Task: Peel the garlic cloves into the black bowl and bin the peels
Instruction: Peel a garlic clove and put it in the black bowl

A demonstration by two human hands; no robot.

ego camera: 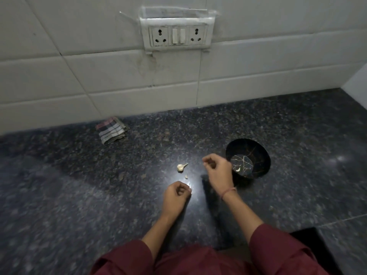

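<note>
A person in maroon sleeves works at a dark speckled granite worktop (79,175). A small pale garlic piece with a thin stalk (181,167) lies at centre, its long axis running near-left to far-right, the stalk tip aimed toward the round black bowl with a white-veined base (258,149). One peeled pale clove (237,169) lies inside the bowl, by its left wall. A tiny pale scrap (186,177) sits just near of the garlic. The right hand (218,168) hovers at the bowl's left rim, fingers curled, nothing visible in them. The left hand (176,192) is curled nearer. A pale fleck shows at its fingertips, but whether the hand holds it cannot be told. A folded checked cloth (112,130) lies far left.
</note>
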